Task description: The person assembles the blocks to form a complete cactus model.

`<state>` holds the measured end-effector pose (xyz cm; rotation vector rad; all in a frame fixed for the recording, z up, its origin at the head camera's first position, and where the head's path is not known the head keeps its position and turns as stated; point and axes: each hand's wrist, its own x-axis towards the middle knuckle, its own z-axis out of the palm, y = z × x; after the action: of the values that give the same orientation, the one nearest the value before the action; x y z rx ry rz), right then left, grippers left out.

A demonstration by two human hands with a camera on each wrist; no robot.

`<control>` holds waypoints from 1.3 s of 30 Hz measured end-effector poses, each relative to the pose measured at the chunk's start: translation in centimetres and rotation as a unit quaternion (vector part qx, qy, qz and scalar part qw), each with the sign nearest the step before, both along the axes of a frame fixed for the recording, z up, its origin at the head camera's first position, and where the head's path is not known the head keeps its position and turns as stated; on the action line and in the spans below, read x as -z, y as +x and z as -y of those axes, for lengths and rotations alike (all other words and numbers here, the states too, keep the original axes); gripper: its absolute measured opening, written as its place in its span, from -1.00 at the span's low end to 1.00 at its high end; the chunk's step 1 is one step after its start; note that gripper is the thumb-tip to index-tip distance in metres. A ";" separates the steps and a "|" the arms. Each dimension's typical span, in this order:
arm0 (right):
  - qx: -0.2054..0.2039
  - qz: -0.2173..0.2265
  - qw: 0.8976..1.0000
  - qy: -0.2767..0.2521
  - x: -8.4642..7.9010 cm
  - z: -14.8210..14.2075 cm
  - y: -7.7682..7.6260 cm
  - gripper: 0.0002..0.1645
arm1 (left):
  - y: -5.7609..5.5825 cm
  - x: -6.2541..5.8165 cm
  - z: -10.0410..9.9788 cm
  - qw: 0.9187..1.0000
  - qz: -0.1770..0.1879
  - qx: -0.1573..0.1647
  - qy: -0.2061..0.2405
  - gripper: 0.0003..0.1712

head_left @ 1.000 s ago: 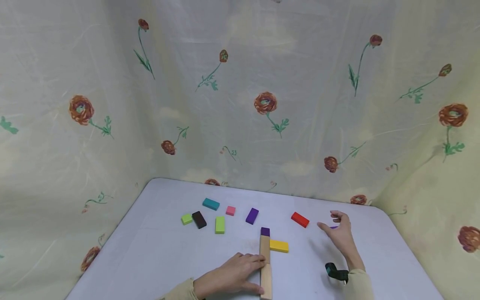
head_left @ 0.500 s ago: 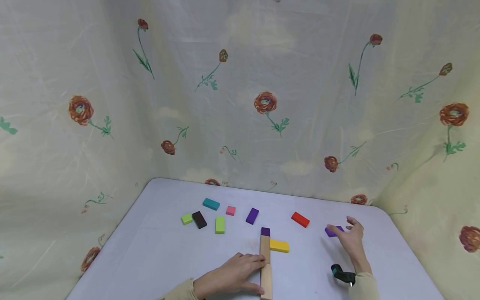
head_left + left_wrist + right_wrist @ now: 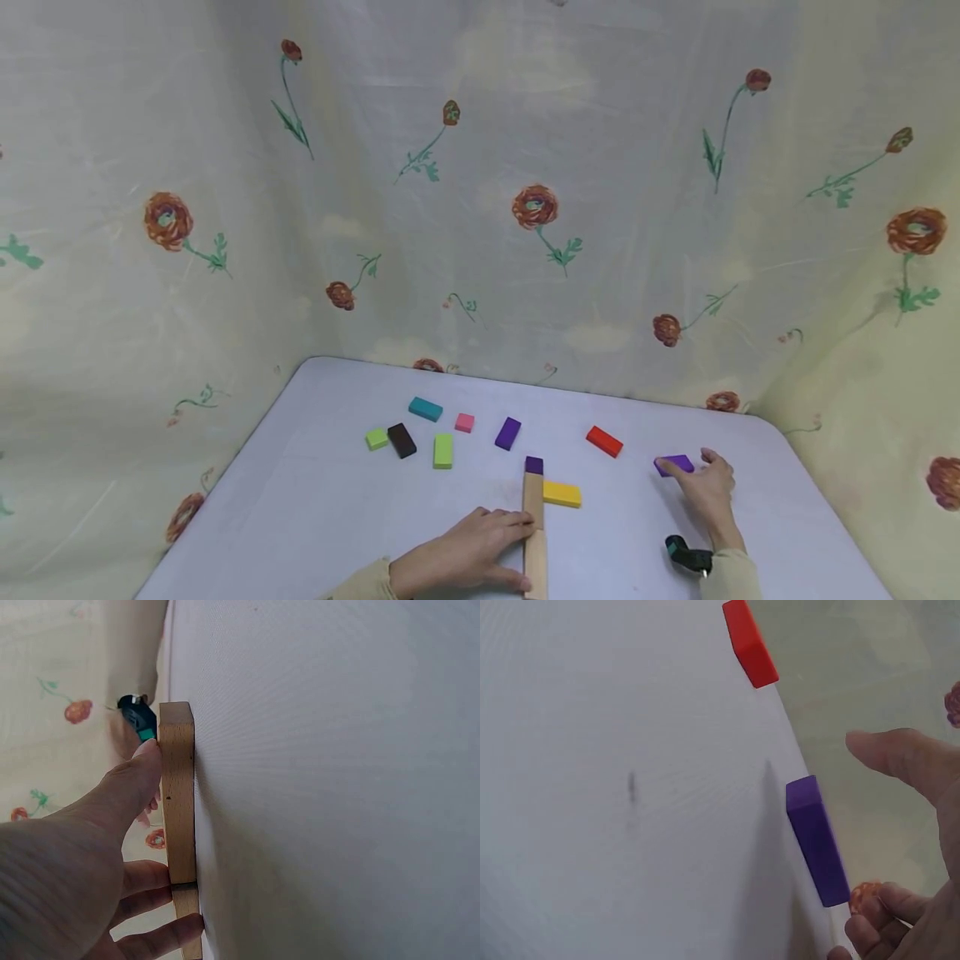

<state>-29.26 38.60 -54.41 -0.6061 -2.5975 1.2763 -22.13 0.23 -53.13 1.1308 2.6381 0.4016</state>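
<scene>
Two plain wooden blocks (image 3: 535,554) lie end to end in a line, with a small dark purple block (image 3: 534,465) at the far end. My left hand (image 3: 472,550) rests against their left side, its thumb and extended fingers touching the wood. In the left wrist view the fingers (image 3: 146,877) lie near the seam between the blocks. A yellow block (image 3: 562,494) sits against the line's right side. My right hand (image 3: 708,492) hovers beside a purple block (image 3: 815,844) on the right, thumb and fingers spread around it without visibly gripping. The palm is largely hidden.
A red block (image 3: 604,442) lies left of the right hand. Farther left are another purple block (image 3: 507,433), pink (image 3: 464,422), teal (image 3: 425,408), dark brown (image 3: 402,441) and two lime green blocks (image 3: 443,451). A floral curtain (image 3: 480,250) surrounds the white table (image 3: 315,500).
My right hand has moved right and toward me, so more of the purple block shows. The left hand keeps its place on the wooden blocks. The head view has shifted slightly.
</scene>
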 end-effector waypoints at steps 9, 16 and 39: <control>-0.003 -0.006 0.999 0.042 1.1 -0.3 -0.2 0.10 | -0.1 0.1 -0.1 1.000 0.008 -0.004 -0.004 -0.13; 0.000 -0.010 0.998 0.065 1.3 -0.4 -0.3 -0.07 | 0.0 0.1 -0.1 1.000 0.006 -0.004 0.000 -0.13; -0.117 0.059 0.986 0.105 -0.6 -0.3 -0.1 -0.10 | -0.1 0.1 0.0 1.000 0.005 -0.004 -0.004 -0.12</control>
<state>-29.31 38.94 -53.81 -0.3581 -2.9233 1.0331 -22.19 0.26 -53.20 1.1132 2.6342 0.3968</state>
